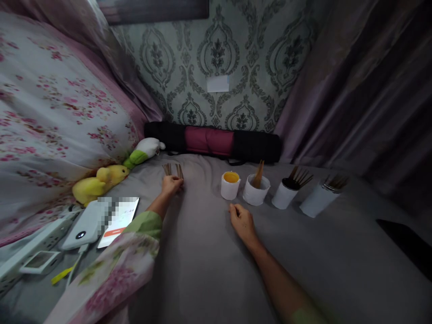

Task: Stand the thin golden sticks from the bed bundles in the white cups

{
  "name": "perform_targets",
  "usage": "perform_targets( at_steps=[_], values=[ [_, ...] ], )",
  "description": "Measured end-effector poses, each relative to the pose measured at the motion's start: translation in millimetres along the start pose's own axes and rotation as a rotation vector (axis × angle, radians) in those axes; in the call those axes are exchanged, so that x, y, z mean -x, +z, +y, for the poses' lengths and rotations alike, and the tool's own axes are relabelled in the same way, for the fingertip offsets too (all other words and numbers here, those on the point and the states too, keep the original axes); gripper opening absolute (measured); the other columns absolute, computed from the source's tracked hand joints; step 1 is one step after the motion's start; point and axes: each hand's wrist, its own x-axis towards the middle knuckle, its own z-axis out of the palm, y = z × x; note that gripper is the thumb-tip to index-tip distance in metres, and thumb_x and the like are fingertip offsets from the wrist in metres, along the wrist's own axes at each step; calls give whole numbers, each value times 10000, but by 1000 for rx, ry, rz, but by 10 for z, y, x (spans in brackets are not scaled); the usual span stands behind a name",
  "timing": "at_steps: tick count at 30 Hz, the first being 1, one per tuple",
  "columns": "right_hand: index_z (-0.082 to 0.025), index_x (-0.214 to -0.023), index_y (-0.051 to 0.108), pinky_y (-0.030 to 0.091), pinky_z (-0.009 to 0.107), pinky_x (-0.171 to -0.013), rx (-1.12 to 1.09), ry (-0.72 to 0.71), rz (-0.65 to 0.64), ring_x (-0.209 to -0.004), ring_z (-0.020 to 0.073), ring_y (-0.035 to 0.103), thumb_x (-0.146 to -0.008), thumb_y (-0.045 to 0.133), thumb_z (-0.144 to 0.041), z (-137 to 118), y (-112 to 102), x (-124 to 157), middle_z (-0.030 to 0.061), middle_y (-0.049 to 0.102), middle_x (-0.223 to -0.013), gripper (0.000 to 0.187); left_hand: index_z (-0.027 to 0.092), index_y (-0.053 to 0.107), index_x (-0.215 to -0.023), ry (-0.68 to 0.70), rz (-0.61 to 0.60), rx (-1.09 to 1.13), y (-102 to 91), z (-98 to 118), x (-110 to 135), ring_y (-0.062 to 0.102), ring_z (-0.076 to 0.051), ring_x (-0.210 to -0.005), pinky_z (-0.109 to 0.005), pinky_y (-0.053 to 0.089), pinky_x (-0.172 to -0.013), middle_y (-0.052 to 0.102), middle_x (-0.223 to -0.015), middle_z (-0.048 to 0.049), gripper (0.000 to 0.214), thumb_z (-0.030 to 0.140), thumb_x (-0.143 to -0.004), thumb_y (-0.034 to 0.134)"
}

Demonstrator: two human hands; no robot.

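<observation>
Left of centre, the left hand (173,185) pinches thin sticks (180,171), apparently the step in hand; at centre, the right hand (243,224) curls, contents unclear; the next move likely needs steady fingertips.

- Wrinkled grey sheet (199,270) bearing a yellow-lined white cup (229,191)
- Right of the cup: a wide white tub (254,195), two white canisters (283,198)
- Behind the cup: a black-and-maroon roll (211,141)
- Left of the cup: phone (125,217), power bank (83,225), yellow plush toy (101,182)
</observation>
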Motion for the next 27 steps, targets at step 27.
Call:
perform_targets(
  at_steps=[27],
  values=[
    [-166,-664,578,281,208,-488,-5,17,-13,-503,112,466,-840,327,-415,-44,-15,8,5,547,-545,395,83,605,-768,-266,-274,913,361,98,820,497,-37,-502,-139,386,-446,561,-655,-32,118,31,-729,507]
  ],
)
